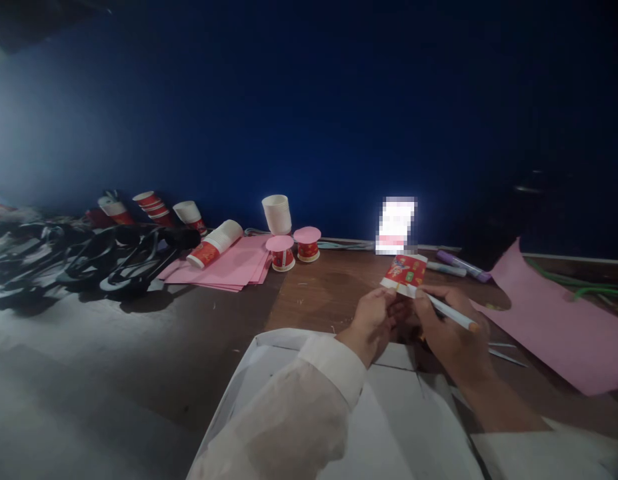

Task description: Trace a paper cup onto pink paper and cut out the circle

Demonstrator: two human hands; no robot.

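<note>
One held pen (453,312), one purple marker (463,265), two pink discs (280,244).

This may be a craft workspace: marker (453,314), pink paper (553,320), cups (277,215).

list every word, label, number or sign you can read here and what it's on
None can be read.
Red printed piece: markings too blurred.
Short red cups: print too small.
Lying red-and-white cup: print too blurred.
Bright screen: pixelated, unreadable.
</note>
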